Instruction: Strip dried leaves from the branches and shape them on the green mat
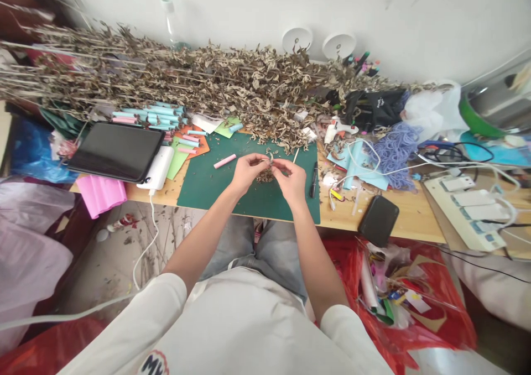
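Both my hands meet over the green cutting mat (215, 184) at the table's near edge. My left hand (245, 171) and my right hand (291, 178) each pinch a small dried leafy sprig (266, 167) between their fingertips. A little heap of dry leaf bits (264, 178) lies on the mat just under the hands. A pink paper roll (224, 161) rests on the mat to the left of my left hand. A black pen (314, 179) lies at the mat's right edge.
A long pile of dried leafy branches (166, 76) runs along the back of the table. A dark tablet (116, 151), a white power bank (156, 167), rolled papers (153, 118), a glue gun (338, 129), purple yarn (394, 148), a black phone (378, 220), a power strip (473, 209) and a red bag of scraps (398, 297) surround the mat.
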A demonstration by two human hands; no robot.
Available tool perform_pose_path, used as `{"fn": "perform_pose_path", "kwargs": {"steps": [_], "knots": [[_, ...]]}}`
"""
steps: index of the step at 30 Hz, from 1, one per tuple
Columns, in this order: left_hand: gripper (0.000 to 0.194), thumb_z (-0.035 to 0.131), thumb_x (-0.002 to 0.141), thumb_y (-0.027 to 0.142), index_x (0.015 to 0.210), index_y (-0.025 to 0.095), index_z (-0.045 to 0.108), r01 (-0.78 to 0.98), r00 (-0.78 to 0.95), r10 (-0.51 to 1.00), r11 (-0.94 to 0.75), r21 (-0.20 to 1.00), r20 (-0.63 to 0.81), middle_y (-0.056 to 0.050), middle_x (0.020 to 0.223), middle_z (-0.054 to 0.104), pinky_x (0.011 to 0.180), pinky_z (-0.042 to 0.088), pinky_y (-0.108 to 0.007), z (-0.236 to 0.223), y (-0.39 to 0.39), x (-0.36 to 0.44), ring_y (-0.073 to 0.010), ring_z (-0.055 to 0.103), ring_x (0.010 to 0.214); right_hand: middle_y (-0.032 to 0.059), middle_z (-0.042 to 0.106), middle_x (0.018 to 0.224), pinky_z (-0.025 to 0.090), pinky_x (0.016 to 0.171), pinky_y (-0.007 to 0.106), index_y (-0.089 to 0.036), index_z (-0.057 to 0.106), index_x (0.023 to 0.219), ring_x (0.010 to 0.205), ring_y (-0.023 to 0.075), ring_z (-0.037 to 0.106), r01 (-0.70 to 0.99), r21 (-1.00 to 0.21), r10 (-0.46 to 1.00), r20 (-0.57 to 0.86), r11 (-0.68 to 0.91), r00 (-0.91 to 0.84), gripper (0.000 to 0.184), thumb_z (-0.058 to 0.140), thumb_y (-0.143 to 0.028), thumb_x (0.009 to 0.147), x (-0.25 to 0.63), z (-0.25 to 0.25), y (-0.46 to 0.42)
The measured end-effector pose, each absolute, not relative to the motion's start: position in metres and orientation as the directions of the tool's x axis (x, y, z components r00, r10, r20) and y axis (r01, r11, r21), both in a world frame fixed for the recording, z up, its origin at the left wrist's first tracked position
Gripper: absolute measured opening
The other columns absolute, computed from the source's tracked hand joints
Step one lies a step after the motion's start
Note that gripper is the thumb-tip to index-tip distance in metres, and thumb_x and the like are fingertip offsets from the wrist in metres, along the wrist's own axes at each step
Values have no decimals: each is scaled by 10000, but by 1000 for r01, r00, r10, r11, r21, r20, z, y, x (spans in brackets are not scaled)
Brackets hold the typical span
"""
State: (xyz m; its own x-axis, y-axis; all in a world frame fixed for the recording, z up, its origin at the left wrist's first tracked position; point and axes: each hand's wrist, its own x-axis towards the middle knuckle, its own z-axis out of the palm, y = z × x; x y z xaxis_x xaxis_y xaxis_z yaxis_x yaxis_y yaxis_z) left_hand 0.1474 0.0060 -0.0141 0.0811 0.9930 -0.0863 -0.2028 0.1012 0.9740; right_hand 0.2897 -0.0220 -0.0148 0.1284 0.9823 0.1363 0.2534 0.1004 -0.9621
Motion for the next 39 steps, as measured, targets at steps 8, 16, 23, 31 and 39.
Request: {"fn": "perform_pose_path", "kwargs": {"steps": [8, 16, 23, 31, 39], "knots": [[348, 866, 582, 330, 843, 141, 735, -308, 151, 982, 154, 939, -112, -44, 802, 734, 773, 542, -303, -17, 6, 147, -141, 667, 721, 63, 776, 916, 610, 801, 348, -184, 764, 954, 812, 209, 734, 237, -966, 971, 152, 106, 184, 250, 666, -349, 792, 289, -15, -21], [339, 856, 590, 326, 834, 132, 723, -266, 201, 970, 188, 945, -137, -33, 763, 717, 748, 551, -298, -21, 9, 140, -127, 657, 688, 48, 786, 874, 605, 766, 352, -201, 787, 887, 771, 225, 741, 310, -948, 984, 123, 78, 129, 221, 691, -359, 766, 290, -4, -26], [161, 743, 643, 233, 764, 129, 725, -20, 128, 990, 64, 998, -61, -31, 710, 704, 606, 473, -236, -24, 9, 144, -117, 608, 622, 36, 758, 764, 561, 685, 308, -201, 760, 814, 668, 193, 696, 476, -869, 961, 229, 131, 153, 163, 621, -283, 796, 282, -9, -28], [145, 706, 636, 200, 761, 126, 717, 10, -24, 999, 35, 999, -35, -27, 706, 698, 592, 447, -220, -18, 7, 151, -116, 603, 629, 94, 713, 847, 529, 802, 358, -191, 669, 799, 834, 220, 659, 733, -641, 850, 497, 227, 171, 163, 511, -176, 838, 278, -18, -26], [280, 811, 619, 294, 832, 126, 739, -221, 60, 990, 134, 966, -124, -29, 743, 705, 693, 482, -258, -11, 4, 147, -119, 612, 680, 89, 726, 1036, 582, 797, 316, -183, 680, 1065, 882, 185, 692, 412, -894, 945, 271, 177, 183, 266, 562, -241, 833, 285, -17, -25]]}}
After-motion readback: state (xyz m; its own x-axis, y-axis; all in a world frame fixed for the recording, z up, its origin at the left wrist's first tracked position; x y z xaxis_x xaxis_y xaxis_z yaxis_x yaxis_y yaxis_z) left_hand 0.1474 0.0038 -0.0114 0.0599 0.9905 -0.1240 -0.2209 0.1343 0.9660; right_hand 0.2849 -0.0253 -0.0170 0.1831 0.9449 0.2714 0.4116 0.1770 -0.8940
